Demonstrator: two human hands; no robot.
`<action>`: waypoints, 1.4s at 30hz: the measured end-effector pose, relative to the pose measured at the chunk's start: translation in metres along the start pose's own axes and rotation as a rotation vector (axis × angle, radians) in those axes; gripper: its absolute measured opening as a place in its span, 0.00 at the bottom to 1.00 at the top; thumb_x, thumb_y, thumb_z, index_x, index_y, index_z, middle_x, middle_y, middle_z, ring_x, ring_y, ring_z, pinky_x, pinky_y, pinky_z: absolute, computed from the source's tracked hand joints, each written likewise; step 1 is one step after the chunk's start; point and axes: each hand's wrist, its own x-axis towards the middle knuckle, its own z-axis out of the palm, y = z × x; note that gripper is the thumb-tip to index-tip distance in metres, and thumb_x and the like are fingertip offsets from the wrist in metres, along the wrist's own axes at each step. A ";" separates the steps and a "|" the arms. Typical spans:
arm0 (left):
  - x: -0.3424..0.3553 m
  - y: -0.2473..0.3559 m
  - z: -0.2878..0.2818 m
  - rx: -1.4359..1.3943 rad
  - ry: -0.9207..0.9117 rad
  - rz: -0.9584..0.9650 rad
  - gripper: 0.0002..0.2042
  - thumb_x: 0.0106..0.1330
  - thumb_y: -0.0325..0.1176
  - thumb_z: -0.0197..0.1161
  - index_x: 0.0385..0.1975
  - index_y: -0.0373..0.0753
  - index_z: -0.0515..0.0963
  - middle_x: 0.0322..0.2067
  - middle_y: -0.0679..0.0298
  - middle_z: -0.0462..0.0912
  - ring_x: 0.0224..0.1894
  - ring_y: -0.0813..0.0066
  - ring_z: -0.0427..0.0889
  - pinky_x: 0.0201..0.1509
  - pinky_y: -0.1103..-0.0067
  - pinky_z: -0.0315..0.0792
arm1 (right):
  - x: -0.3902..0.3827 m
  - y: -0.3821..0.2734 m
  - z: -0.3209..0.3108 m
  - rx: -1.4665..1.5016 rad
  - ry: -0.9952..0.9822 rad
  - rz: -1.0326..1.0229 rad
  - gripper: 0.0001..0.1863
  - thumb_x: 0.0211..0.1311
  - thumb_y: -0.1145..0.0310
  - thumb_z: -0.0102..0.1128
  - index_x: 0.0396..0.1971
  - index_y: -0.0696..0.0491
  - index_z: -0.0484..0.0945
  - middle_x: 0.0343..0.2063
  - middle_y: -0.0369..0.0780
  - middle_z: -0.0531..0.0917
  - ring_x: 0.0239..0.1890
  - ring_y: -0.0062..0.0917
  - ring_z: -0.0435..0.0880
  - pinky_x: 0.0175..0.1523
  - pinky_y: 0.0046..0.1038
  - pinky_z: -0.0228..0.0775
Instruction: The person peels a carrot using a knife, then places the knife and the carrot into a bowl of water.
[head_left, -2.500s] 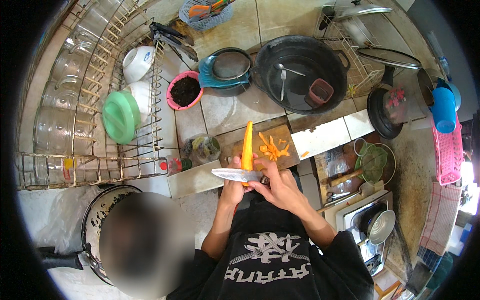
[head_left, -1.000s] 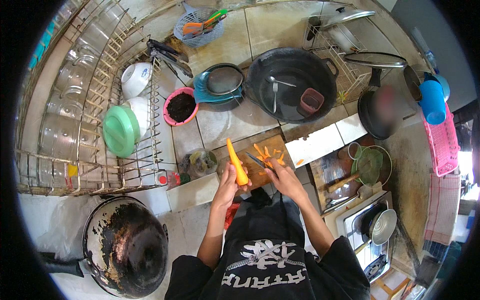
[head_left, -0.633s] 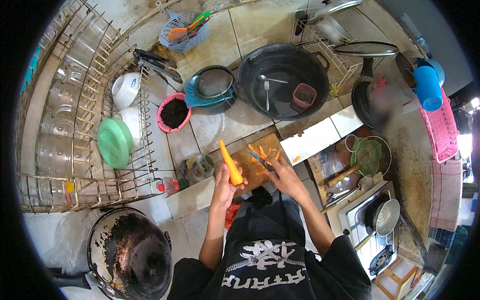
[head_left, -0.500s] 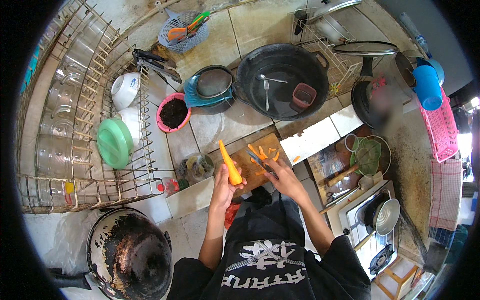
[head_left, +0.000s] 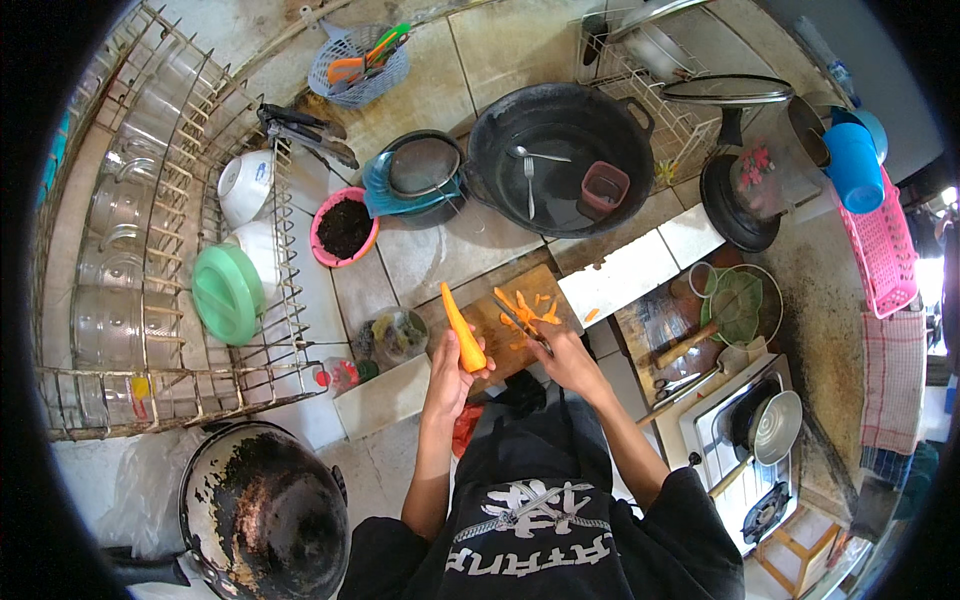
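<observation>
A long orange carrot [head_left: 463, 335] stands tilted in my left hand [head_left: 447, 378], its thick end in my fingers and its narrow tip pointing away from me. My right hand [head_left: 573, 364] is closed around a knife [head_left: 533, 335], whose dark blade slants to the far left. Below the blade lies a wooden cutting board [head_left: 486, 340] with orange carrot peelings [head_left: 546, 312] scattered on it. The knife and the carrot are apart.
A big black basin [head_left: 500, 120] holding cutlery and a small red tub stands beyond the board. A pink pot of dark matter [head_left: 372, 236] sits further left, near a wire dish rack [head_left: 155, 300]. A gas stove [head_left: 715, 420] is at right, a blackened wok [head_left: 265, 510] at lower left.
My right hand and the knife have shifted slightly to the right and nearer to me. The carrot stays in my left hand, nearly unmoved. The whole view has turned a little.
</observation>
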 end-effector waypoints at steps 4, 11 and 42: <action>0.000 0.000 0.001 -0.004 -0.001 0.004 0.20 0.75 0.50 0.42 0.52 0.40 0.66 0.37 0.58 0.75 0.29 0.67 0.79 0.29 0.79 0.71 | 0.000 -0.008 -0.003 0.081 0.025 0.011 0.12 0.63 0.74 0.57 0.45 0.62 0.74 0.29 0.57 0.80 0.31 0.53 0.80 0.33 0.41 0.70; 0.001 0.003 0.002 -0.016 -0.014 0.012 0.20 0.75 0.50 0.42 0.51 0.40 0.66 0.36 0.59 0.75 0.28 0.67 0.79 0.29 0.78 0.71 | 0.002 -0.005 -0.001 0.038 0.008 0.028 0.12 0.63 0.74 0.57 0.45 0.60 0.75 0.25 0.58 0.79 0.31 0.52 0.81 0.31 0.40 0.69; -0.001 0.009 0.015 0.032 -0.133 0.053 0.22 0.76 0.49 0.40 0.55 0.37 0.67 0.35 0.60 0.77 0.34 0.72 0.78 0.32 0.78 0.73 | 0.003 -0.005 -0.008 -0.072 -0.014 0.120 0.16 0.63 0.68 0.58 0.48 0.57 0.71 0.23 0.59 0.79 0.32 0.56 0.79 0.36 0.50 0.68</action>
